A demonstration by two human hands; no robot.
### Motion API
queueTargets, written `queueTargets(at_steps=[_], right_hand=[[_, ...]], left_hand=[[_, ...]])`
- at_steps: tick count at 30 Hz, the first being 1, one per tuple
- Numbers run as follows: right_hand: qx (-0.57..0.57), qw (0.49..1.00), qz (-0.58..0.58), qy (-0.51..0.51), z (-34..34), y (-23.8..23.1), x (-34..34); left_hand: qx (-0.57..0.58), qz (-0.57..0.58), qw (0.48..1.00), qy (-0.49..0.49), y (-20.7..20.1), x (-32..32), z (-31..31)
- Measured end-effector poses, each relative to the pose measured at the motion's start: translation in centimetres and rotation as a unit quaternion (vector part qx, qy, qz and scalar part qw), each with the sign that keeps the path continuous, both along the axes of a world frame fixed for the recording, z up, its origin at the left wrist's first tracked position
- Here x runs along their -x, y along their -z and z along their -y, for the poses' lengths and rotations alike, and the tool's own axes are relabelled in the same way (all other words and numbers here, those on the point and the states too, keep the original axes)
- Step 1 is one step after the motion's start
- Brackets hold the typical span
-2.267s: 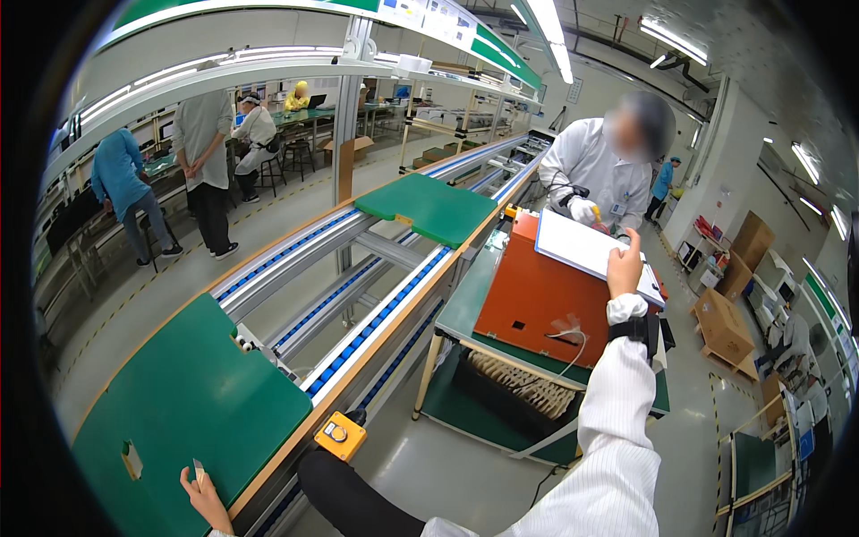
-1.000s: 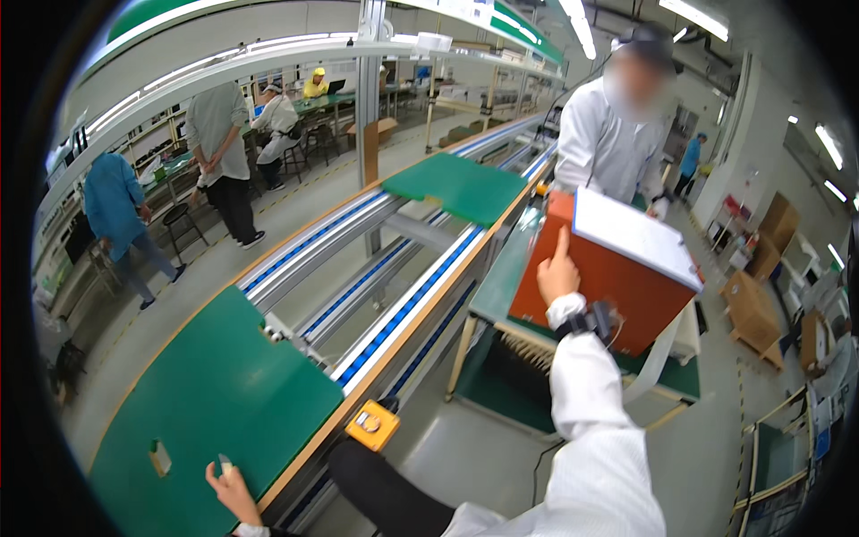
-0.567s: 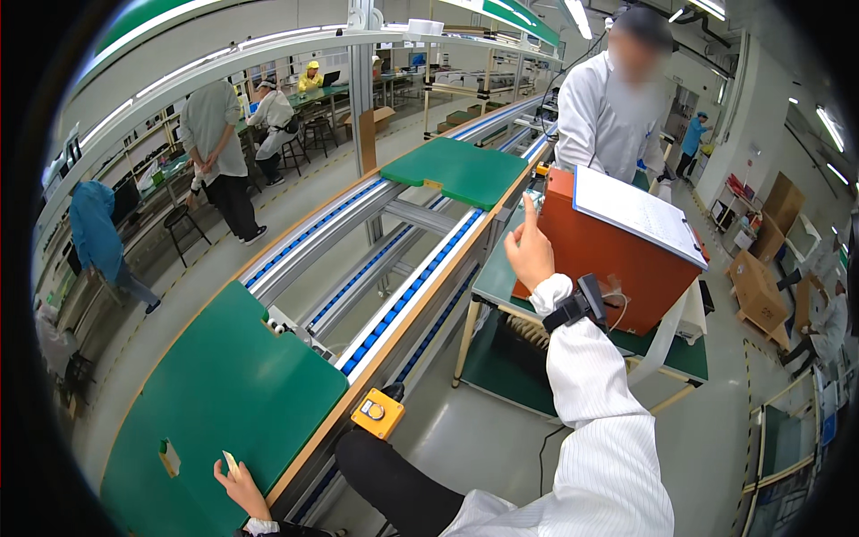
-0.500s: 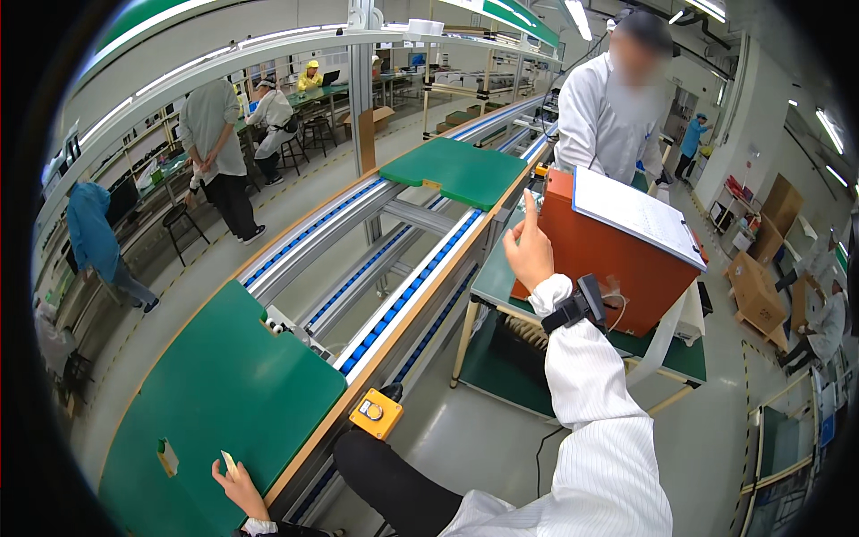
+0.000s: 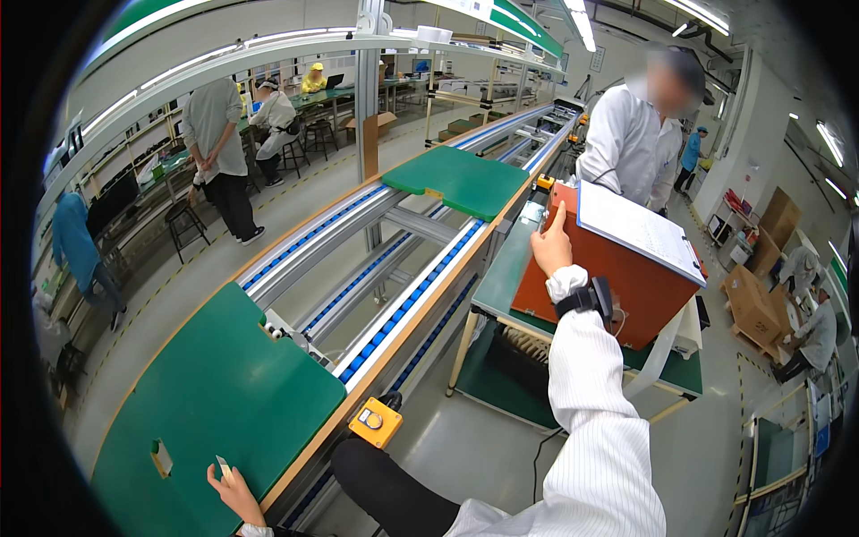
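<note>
At the lower left, my left hand point(image 5: 236, 498) rests low over the green board point(image 5: 215, 385), its fingers closed on a small pale strip point(image 5: 224, 466) that sticks up from them. The strip's exact kind is too small to tell. My right arm reaches forward, and my right hand point(image 5: 552, 248) has its index finger stretched up and the others partly bent, with nothing visible in it. That hand is in front of the left end of an orange-red box point(image 5: 595, 300); whether the fingertip touches it I cannot tell. A clipboard with white paper point(image 5: 635, 231) lies on the box.
A conveyor with blue rollers point(image 5: 394, 318) runs away between the near board and a second green board point(image 5: 461, 182). A yellow button box point(image 5: 375, 422) sits at its near edge. The orange box stands on a green-topped cart point(image 5: 501, 273). A co-worker in white point(image 5: 631, 143) stands behind it.
My right hand has shifted slightly right, its raised finger now overlapping the orange box's left end. The co-worker has moved right and leans differently. My left hand still holds the strip.
</note>
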State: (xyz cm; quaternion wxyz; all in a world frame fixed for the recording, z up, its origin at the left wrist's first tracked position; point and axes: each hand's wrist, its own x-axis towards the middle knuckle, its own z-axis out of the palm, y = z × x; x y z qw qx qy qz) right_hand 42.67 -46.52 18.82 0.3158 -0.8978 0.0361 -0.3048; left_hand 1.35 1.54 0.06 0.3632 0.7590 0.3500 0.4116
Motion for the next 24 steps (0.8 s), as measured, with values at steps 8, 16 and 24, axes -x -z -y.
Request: queueTargets(at_steps=[8, 16, 24], right_hand=[[-0.103, 0.982, 0.047, -0.152, -2.9, 0.6, 5.8], [-0.222, 0.927, 0.156, -0.257, -4.9, -1.3, 13.2], [-0.106, 0.914, 0.352, -0.171, -0.2, -4.8, 14.4]], left_hand=[[-0.031, -0.041, 0.998, -0.021, 0.8, 0.0, -0.2], [-0.061, -0.032, 0.997, -0.033, 1.5, 0.2, -1.0], [-0.061, -0.058, 0.996, -0.029, 1.4, 0.4, -0.8]])
